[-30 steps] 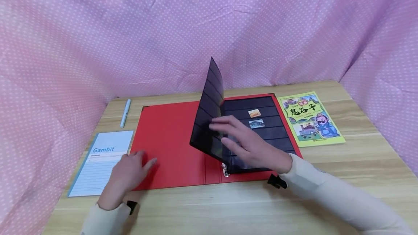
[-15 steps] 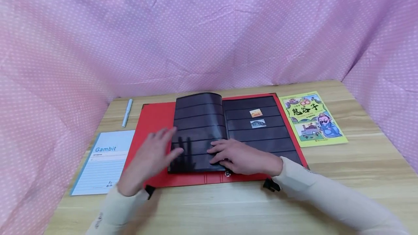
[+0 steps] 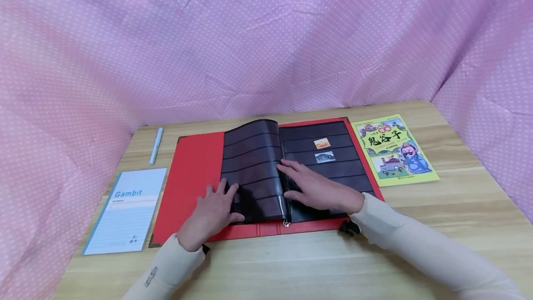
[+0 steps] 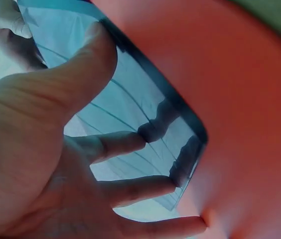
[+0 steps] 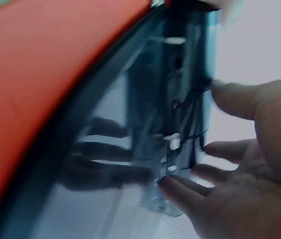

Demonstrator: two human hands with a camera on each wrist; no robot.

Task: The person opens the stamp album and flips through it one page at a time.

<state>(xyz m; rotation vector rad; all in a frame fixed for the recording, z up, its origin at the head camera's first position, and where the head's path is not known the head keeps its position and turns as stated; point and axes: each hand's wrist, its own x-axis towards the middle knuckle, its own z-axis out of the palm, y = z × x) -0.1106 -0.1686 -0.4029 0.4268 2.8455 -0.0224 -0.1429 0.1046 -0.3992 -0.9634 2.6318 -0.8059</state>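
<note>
Looking at a red stamp album (image 3: 191, 161) lying open mid-frame. Left hand (image 3: 210, 212) spread at lower left of the bulging left page (image 3: 251, 161), right hand (image 3: 318, 189) loose by the fold, no pinch in either. Could spring back up if released too soon, or crease near the binder rings (image 3: 286, 223) if pressed hard. Tucked in the right page (image 3: 350, 172), right of centre: an orange stamp (image 3: 322, 143) above a blue-grey stamp (image 3: 325, 157).

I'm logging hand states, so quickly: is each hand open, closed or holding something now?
Left hand: open, fingers spread over the left black page, gripping nothing.
Right hand: open, fingers at that page's bound edge, gripping nothing.
</note>
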